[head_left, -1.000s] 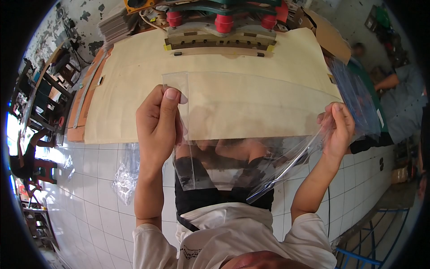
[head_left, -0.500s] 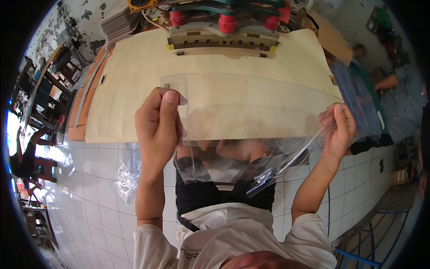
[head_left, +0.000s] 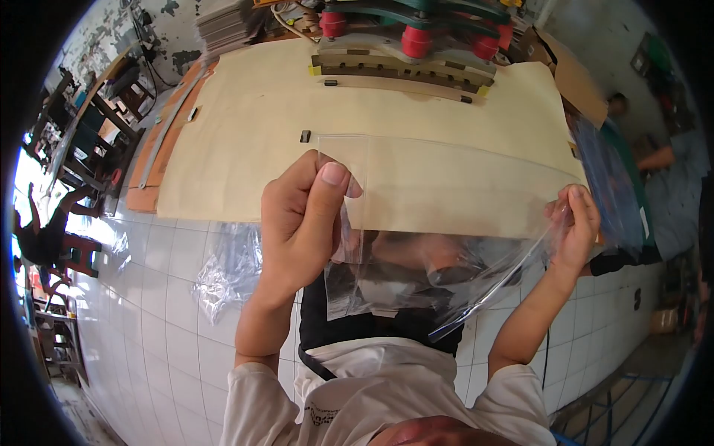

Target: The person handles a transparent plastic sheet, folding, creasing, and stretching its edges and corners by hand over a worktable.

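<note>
A clear plastic sheet (head_left: 446, 193) stretches between my hands, its upper part over the cream table covering and its lower part hanging past the near table edge. My left hand (head_left: 309, 215) is closed on the sheet's left end, thumb on top. At the other end my right hand (head_left: 576, 230) pinches the sheet, which creases and hangs in a slanting fold below the fingers. A small dark block (head_left: 305, 136) lies on the cream covering (head_left: 245, 149) just beyond my left hand.
At the back of the table stands a green machine with red cylinders (head_left: 416, 41) and a slotted bar. A metal ruler (head_left: 167, 137) lies on the left. Bluish plastic sheets (head_left: 606, 186) are piled on the right, near another person (head_left: 677, 178). Crumpled plastic (head_left: 230, 267) hangs below the table.
My left hand has moved right with the sheet's end, a little closer to my right hand. The small dark block now shows clear of the sheet. The whole view has shifted slightly.
</note>
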A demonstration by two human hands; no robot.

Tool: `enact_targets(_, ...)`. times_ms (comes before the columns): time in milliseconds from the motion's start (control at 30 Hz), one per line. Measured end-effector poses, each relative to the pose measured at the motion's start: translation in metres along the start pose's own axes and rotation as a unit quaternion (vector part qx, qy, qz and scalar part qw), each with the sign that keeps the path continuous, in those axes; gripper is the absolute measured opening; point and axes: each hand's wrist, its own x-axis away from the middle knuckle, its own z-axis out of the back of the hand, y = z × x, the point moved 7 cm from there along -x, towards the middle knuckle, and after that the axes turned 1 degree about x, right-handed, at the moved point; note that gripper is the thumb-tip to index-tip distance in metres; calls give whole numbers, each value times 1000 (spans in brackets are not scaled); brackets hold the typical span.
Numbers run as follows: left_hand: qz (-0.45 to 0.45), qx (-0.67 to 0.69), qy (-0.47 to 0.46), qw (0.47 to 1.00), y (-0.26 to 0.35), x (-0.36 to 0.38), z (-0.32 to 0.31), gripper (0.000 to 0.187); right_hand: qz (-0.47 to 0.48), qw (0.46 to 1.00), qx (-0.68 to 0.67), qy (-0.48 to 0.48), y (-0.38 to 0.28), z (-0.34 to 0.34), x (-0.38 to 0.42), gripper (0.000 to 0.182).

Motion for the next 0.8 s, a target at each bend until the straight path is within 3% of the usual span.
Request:
enact_targets(567,20,-10,-28,999,-5,-2,0,31,1,1000,-15,-13,-1,0,1,23)
enact_targets(667,-19,-33,-37,999,-4,-4,0,29,8,1000,-9,-13,0,0,2,24)
enact_targets(733,41,53,-8,998,-8,-4,0,25,12,1000,-5,-16,0,-1,3,23)
enact_targets(800,53,48,-7,997,-9,-5,-1,24,2,999,4,-31,2,-3,6,23)
